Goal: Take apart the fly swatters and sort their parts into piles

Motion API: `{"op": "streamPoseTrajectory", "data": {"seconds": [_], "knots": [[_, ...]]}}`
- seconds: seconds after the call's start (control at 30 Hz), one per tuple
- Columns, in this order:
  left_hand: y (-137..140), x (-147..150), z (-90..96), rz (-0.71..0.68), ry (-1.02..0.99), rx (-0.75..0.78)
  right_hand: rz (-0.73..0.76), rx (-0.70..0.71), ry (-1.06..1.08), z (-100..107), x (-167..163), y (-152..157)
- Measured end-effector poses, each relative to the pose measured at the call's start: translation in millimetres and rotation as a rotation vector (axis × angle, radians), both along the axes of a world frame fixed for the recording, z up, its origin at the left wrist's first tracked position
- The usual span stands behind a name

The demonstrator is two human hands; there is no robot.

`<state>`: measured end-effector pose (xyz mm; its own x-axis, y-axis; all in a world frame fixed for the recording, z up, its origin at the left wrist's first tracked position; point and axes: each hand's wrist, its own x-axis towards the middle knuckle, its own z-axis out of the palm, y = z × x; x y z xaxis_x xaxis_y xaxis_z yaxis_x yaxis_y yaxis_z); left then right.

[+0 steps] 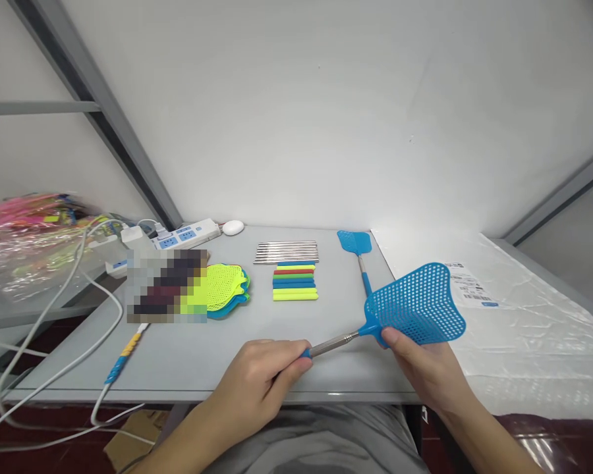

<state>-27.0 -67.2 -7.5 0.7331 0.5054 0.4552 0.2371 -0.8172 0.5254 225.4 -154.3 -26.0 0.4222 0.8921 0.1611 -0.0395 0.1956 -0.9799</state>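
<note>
Between my two hands, above the table's front part, is a blue fly swatter [415, 306] with a short metal rod. My left hand [264, 378] is closed around its blue handle, most of which the fingers hide. My right hand [425, 365] grips the lower edge of the perforated head, thumb in front near the neck. Behind it, a second blue fly swatter [354, 242] lies on the table. Farther left lie a row of coloured handle tubes [294, 284], a row of metal rods [286, 252] and a stack of swatter heads [225, 288], yellow-green on top.
White power strips [190, 234] with plugs and cables stand at the back left, beside a white rounded object [233, 228]. Clear bags of colourful items [34, 243] lie at far left. A white plastic mailer [524, 342] covers the right side. A pixelated patch hides part of the table.
</note>
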Motion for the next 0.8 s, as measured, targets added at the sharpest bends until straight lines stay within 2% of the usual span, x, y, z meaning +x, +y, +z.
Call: {"op": "streamPoseTrajectory", "data": {"seconds": [0.1,0.2,0.3,0.4,0.5,0.63,0.73,0.8], "knots": [[2,2,7.3,-0.028,0.023,0.038,0.031,-0.045,0.043,5,3,-7],[7,9,16.8,-0.037,0.168,0.105,-0.027,-0.05,0.089,8,2,-11],[10,26,28.6,0.042,0.392,0.267,-0.04,-0.023,0.19,12,-4,-7],[8,49,39.4,0.105,0.471,0.412,-0.023,0.01,0.271,15,-12,2],[-2,69,44.9,0.054,0.442,0.427,-0.083,0.005,0.171,13,-16,7],[-18,83,42.5,-0.039,0.398,0.455,-0.19,0.01,0.037,6,-14,1],[-21,85,39.4,-0.026,0.394,0.464,-0.139,0.014,0.03,5,-13,-2],[-18,86,40.1,0.022,0.424,0.387,-0.084,-0.004,0.036,9,-14,3]]}}
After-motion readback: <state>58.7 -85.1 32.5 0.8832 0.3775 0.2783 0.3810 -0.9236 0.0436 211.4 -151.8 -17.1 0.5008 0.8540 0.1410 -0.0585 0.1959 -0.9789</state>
